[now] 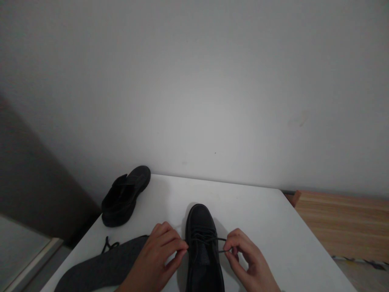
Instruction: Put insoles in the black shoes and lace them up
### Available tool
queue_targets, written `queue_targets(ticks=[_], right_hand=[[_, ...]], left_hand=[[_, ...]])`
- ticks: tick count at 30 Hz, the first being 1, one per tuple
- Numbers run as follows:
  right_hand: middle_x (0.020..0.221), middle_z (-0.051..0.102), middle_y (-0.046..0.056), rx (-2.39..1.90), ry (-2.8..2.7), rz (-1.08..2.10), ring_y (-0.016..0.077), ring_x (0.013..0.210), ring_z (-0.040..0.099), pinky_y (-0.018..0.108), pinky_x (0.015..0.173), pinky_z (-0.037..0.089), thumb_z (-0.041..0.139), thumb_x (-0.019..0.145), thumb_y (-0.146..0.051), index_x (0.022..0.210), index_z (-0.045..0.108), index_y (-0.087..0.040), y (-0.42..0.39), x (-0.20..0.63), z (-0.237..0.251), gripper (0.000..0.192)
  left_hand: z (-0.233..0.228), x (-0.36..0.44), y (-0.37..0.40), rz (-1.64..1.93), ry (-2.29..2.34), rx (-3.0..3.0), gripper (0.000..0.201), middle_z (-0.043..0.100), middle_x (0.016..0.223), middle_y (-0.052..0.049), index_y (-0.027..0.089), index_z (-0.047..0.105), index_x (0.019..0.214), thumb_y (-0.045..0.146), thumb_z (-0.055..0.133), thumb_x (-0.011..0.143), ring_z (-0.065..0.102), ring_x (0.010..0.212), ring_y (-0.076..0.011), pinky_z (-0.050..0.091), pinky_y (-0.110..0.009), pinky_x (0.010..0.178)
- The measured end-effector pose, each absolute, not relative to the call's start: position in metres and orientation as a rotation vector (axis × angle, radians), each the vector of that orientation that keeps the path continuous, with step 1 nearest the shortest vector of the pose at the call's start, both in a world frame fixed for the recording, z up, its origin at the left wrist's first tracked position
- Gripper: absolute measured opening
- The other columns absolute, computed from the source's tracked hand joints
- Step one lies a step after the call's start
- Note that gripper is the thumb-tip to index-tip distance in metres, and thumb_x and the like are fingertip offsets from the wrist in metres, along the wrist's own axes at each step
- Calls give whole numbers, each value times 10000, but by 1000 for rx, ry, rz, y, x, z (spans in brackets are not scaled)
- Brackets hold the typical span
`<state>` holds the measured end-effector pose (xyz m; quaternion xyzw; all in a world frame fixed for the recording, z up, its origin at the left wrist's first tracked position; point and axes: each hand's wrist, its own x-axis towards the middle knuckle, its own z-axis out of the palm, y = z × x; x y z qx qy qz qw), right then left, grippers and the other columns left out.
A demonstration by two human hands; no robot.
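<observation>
— Why does the table (258, 215) carry the shoe (200, 217) at six o'clock, toe toward twelve?
— Probably for reach. Left hand (161, 253): narrow grip at its nine, on what I can't tell. Right hand (251, 259) pinches lace (221, 239) toward three, perhaps for tautness.

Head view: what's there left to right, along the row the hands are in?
Shoe with its grey sole showing → left hand → black laced shoe → right hand → wooden surface.
</observation>
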<state>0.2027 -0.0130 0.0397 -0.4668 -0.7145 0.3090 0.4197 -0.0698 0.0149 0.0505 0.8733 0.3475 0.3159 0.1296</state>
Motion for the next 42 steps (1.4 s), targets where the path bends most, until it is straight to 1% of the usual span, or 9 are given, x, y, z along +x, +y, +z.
queue_targets(ticks=[10, 16, 18, 23, 27, 29, 34, 38, 42], right_hand=[[870, 572, 24, -1202, -1877, 720, 176, 737, 561, 280, 662, 471, 491, 950, -128, 888, 585, -241, -16, 201, 50, 160], [890, 572, 29, -1197, -1929, 709, 177, 747, 574, 280, 663, 481, 495, 953, -129, 909, 593, -242, -16, 198, 48, 156], [915, 579, 37, -1194, -1938, 706, 178, 766, 589, 273, 659, 490, 510, 944, -122, 916, 607, -241, -16, 197, 45, 156], [940, 587, 51, -1212, -1920, 662, 179, 787, 623, 261, 648, 512, 553, 939, -136, 909, 659, -232, -16, 195, 39, 146], [930, 590, 53, -1183, -1916, 568, 185, 804, 656, 274, 692, 552, 599, 941, -158, 930, 730, -245, -15, 197, 35, 157], [906, 586, 48, -1163, -1915, 504, 185, 783, 659, 277, 683, 564, 623, 928, -152, 963, 755, -260, -14, 198, 33, 174], [846, 608, 42, -1116, -1909, 430, 179, 752, 670, 252, 651, 578, 628, 916, -114, 1052, 750, -258, -17, 196, 29, 233], [876, 645, 62, -1087, -1921, 445, 181, 772, 695, 244, 669, 597, 604, 921, -100, 1120, 721, -237, -22, 195, 29, 269], [977, 677, 99, -1151, -1972, 415, 218, 833, 713, 262, 685, 615, 720, 860, -161, 1149, 699, -231, -26, 196, 23, 298]], left_hand=[[54, -68, 13, 905, 1018, 2655, 167, 672, 818, -9, 209, 625, 924, 51, 572, 927, 549, 814, -207, 392, -357, 801], [54, -59, 11, 976, 1017, 2694, 184, 665, 797, -11, 206, 622, 911, 28, 582, 893, 525, 792, -215, 377, -356, 767], [52, -57, 10, 1002, 1015, 2682, 181, 669, 810, -16, 210, 630, 914, 36, 585, 896, 528, 801, -218, 383, -355, 757], [45, -57, 6, 974, 1117, 2624, 213, 638, 974, -59, 224, 658, 978, 52, 540, 936, 551, 906, -231, 433, -371, 800], [37, -58, 4, 989, 1101, 2616, 229, 609, 908, -53, 217, 664, 1017, 64, 505, 957, 561, 840, -211, 476, -333, 745], [34, -57, 5, 1023, 1076, 2615, 231, 616, 869, -46, 210, 661, 1027, 70, 488, 969, 570, 802, -201, 488, -312, 716], [35, -52, 3, 1104, 1083, 2617, 207, 670, 839, -46, 198, 651, 1017, 115, 461, 1005, 600, 767, -202, 504, -305, 698], [40, -48, -3, 1163, 1101, 2604, 208, 705, 825, -29, 211, 632, 994, 153, 434, 1024, 639, 752, -195, 521, -307, 722], [40, -42, -7, 1260, 1182, 2622, 144, 715, 818, -33, 219, 602, 1011, 338, 520, 1016, 678, 762, -216, 539, -333, 745]])
